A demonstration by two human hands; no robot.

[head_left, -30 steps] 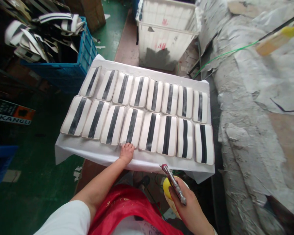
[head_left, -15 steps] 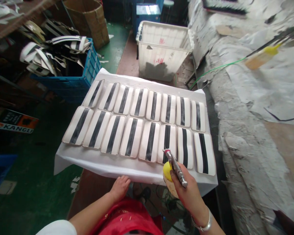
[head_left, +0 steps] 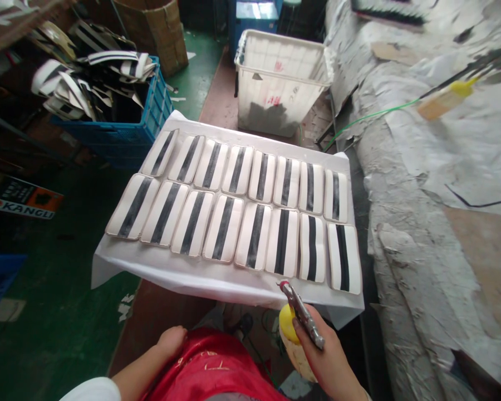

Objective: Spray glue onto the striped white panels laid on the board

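Two rows of several white pieces with black stripes (head_left: pixel 250 207) lie on a white paper-covered board (head_left: pixel 179 274) in front of me. My right hand (head_left: pixel 326 358) is closed around a metal spray gun (head_left: pixel 301 315) with a yellow cup (head_left: pixel 289 329), held just below the board's near right edge. My left hand (head_left: pixel 171 340) rests low against my red apron (head_left: pixel 212 365), fingers curled, holding nothing that I can see.
A blue crate (head_left: pixel 127 131) full of striped pieces stands at the back left. A white plastic bin (head_left: pixel 280 83) sits behind the board. A paper-covered bench (head_left: pixel 434 184) with a green hose (head_left: pixel 371 116) and a second bottle (head_left: pixel 445 100) runs along the right. Green floor lies to the left.
My left hand left the front row of pieces and dropped back to my apron. The right hand with the spray gun rose over the board's near edge, then came back down below it.
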